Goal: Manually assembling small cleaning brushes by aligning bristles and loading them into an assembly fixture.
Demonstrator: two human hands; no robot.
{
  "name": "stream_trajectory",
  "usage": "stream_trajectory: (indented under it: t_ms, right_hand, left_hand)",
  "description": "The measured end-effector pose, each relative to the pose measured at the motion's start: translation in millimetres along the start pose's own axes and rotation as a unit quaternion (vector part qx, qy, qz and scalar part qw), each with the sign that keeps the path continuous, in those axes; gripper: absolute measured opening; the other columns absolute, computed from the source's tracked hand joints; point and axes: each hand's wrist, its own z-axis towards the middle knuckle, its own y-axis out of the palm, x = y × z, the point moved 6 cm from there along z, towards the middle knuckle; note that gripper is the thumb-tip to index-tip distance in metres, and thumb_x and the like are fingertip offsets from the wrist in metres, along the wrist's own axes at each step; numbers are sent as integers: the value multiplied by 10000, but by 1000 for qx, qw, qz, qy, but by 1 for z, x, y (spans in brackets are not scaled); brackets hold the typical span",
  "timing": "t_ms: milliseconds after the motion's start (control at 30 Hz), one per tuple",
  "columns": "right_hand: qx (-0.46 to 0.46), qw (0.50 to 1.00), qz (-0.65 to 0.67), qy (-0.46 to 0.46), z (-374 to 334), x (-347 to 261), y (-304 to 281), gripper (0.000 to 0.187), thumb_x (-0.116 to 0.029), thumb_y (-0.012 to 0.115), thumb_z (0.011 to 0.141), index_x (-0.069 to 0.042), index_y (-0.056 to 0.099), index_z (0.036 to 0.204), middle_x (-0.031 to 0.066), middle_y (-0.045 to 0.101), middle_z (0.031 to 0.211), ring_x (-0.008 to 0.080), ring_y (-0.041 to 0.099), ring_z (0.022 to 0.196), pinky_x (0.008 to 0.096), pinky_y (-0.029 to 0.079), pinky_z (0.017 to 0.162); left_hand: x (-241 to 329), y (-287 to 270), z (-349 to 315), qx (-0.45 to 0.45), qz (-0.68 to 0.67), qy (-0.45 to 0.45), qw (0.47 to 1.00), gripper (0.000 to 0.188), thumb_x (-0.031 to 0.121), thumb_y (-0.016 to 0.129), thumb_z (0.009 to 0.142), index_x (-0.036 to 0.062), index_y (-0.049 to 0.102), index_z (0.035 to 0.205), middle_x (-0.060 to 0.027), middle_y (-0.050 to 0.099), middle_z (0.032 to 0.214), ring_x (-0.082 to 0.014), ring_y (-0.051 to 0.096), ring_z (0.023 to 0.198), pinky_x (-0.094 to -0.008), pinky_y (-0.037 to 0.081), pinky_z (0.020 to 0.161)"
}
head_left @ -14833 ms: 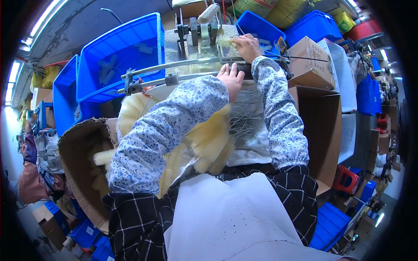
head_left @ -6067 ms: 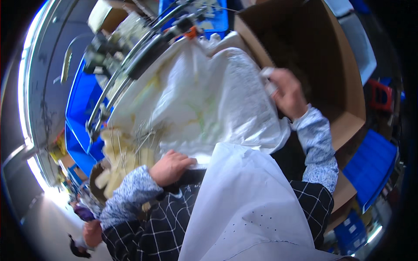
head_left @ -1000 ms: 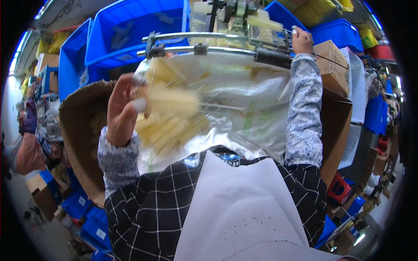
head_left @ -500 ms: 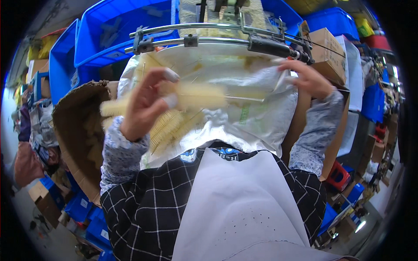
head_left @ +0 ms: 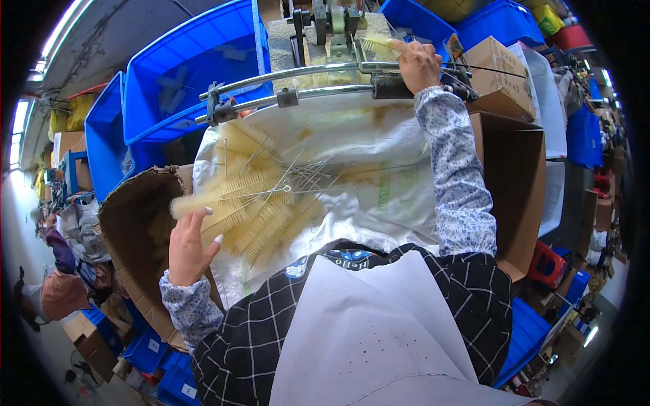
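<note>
My right hand [head_left: 420, 65] is raised at the machine beyond the metal rods, its fingers closed at the end of a pale bottle brush [head_left: 378, 46]. The brush's wire is hidden there. My left hand [head_left: 189, 247] is at the left of the lap cloth, thumb and fingers apart. Its fingertips are at the tip of another cream bottle brush [head_left: 196, 204], which lies on a heap of brushes [head_left: 261, 220] with thin wire handles; one handle ends in a loop. White covers sit on some of my left fingertips.
Two steel rods [head_left: 318, 93] cross in front of the machine [head_left: 335, 30]. A white sheet [head_left: 365, 216] covers the work surface. Cardboard boxes stand at left [head_left: 128, 254] and right [head_left: 516, 196]. Blue bins [head_left: 196, 74] are at the back left.
My right hand has moved forward to the machine with a brush. My left hand has lowered toward me and opened away from the brush it held. The view has shifted slightly.
</note>
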Motion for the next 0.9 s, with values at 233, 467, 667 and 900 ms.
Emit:
stream_trajectory:
  t_ms: [233,467,667,900]
  right_hand:
    - [-86,996,-17,31,15,-4,21,297,-167,493,767,-303,558,1023,3,535,862,198,449,919,364,317,797]
    - [-89,996,-5,0,18,2,37,369,-112,450,782,-319,544,1072,-8,538,910,191,433,944,361,285,838]
    - [-115,990,-54,-66,33,8,63,430,-112,433,787,-281,443,1183,4,474,1138,170,309,1162,431,178,955]
    - [-78,989,-101,76,9,42,20,471,-285,578,725,-157,463,1164,33,488,1122,208,391,1069,438,257,877]
  left_hand:
    - [-7,-8,-3,-16,-144,-15,989,464,-15,575,581,60,450,1022,-122,491,950,-287,498,895,-310,393,789]
    - [-12,-31,-7,55,-364,35,929,406,-59,578,568,2,461,952,-73,482,905,-159,475,856,-255,387,766]
    - [19,-80,-8,259,-394,162,867,334,122,642,660,25,422,892,-104,459,786,-125,423,658,-224,366,570]
    - [-3,-86,-19,292,-541,254,747,410,188,570,715,34,422,1065,-143,446,942,-178,476,783,-282,441,663]
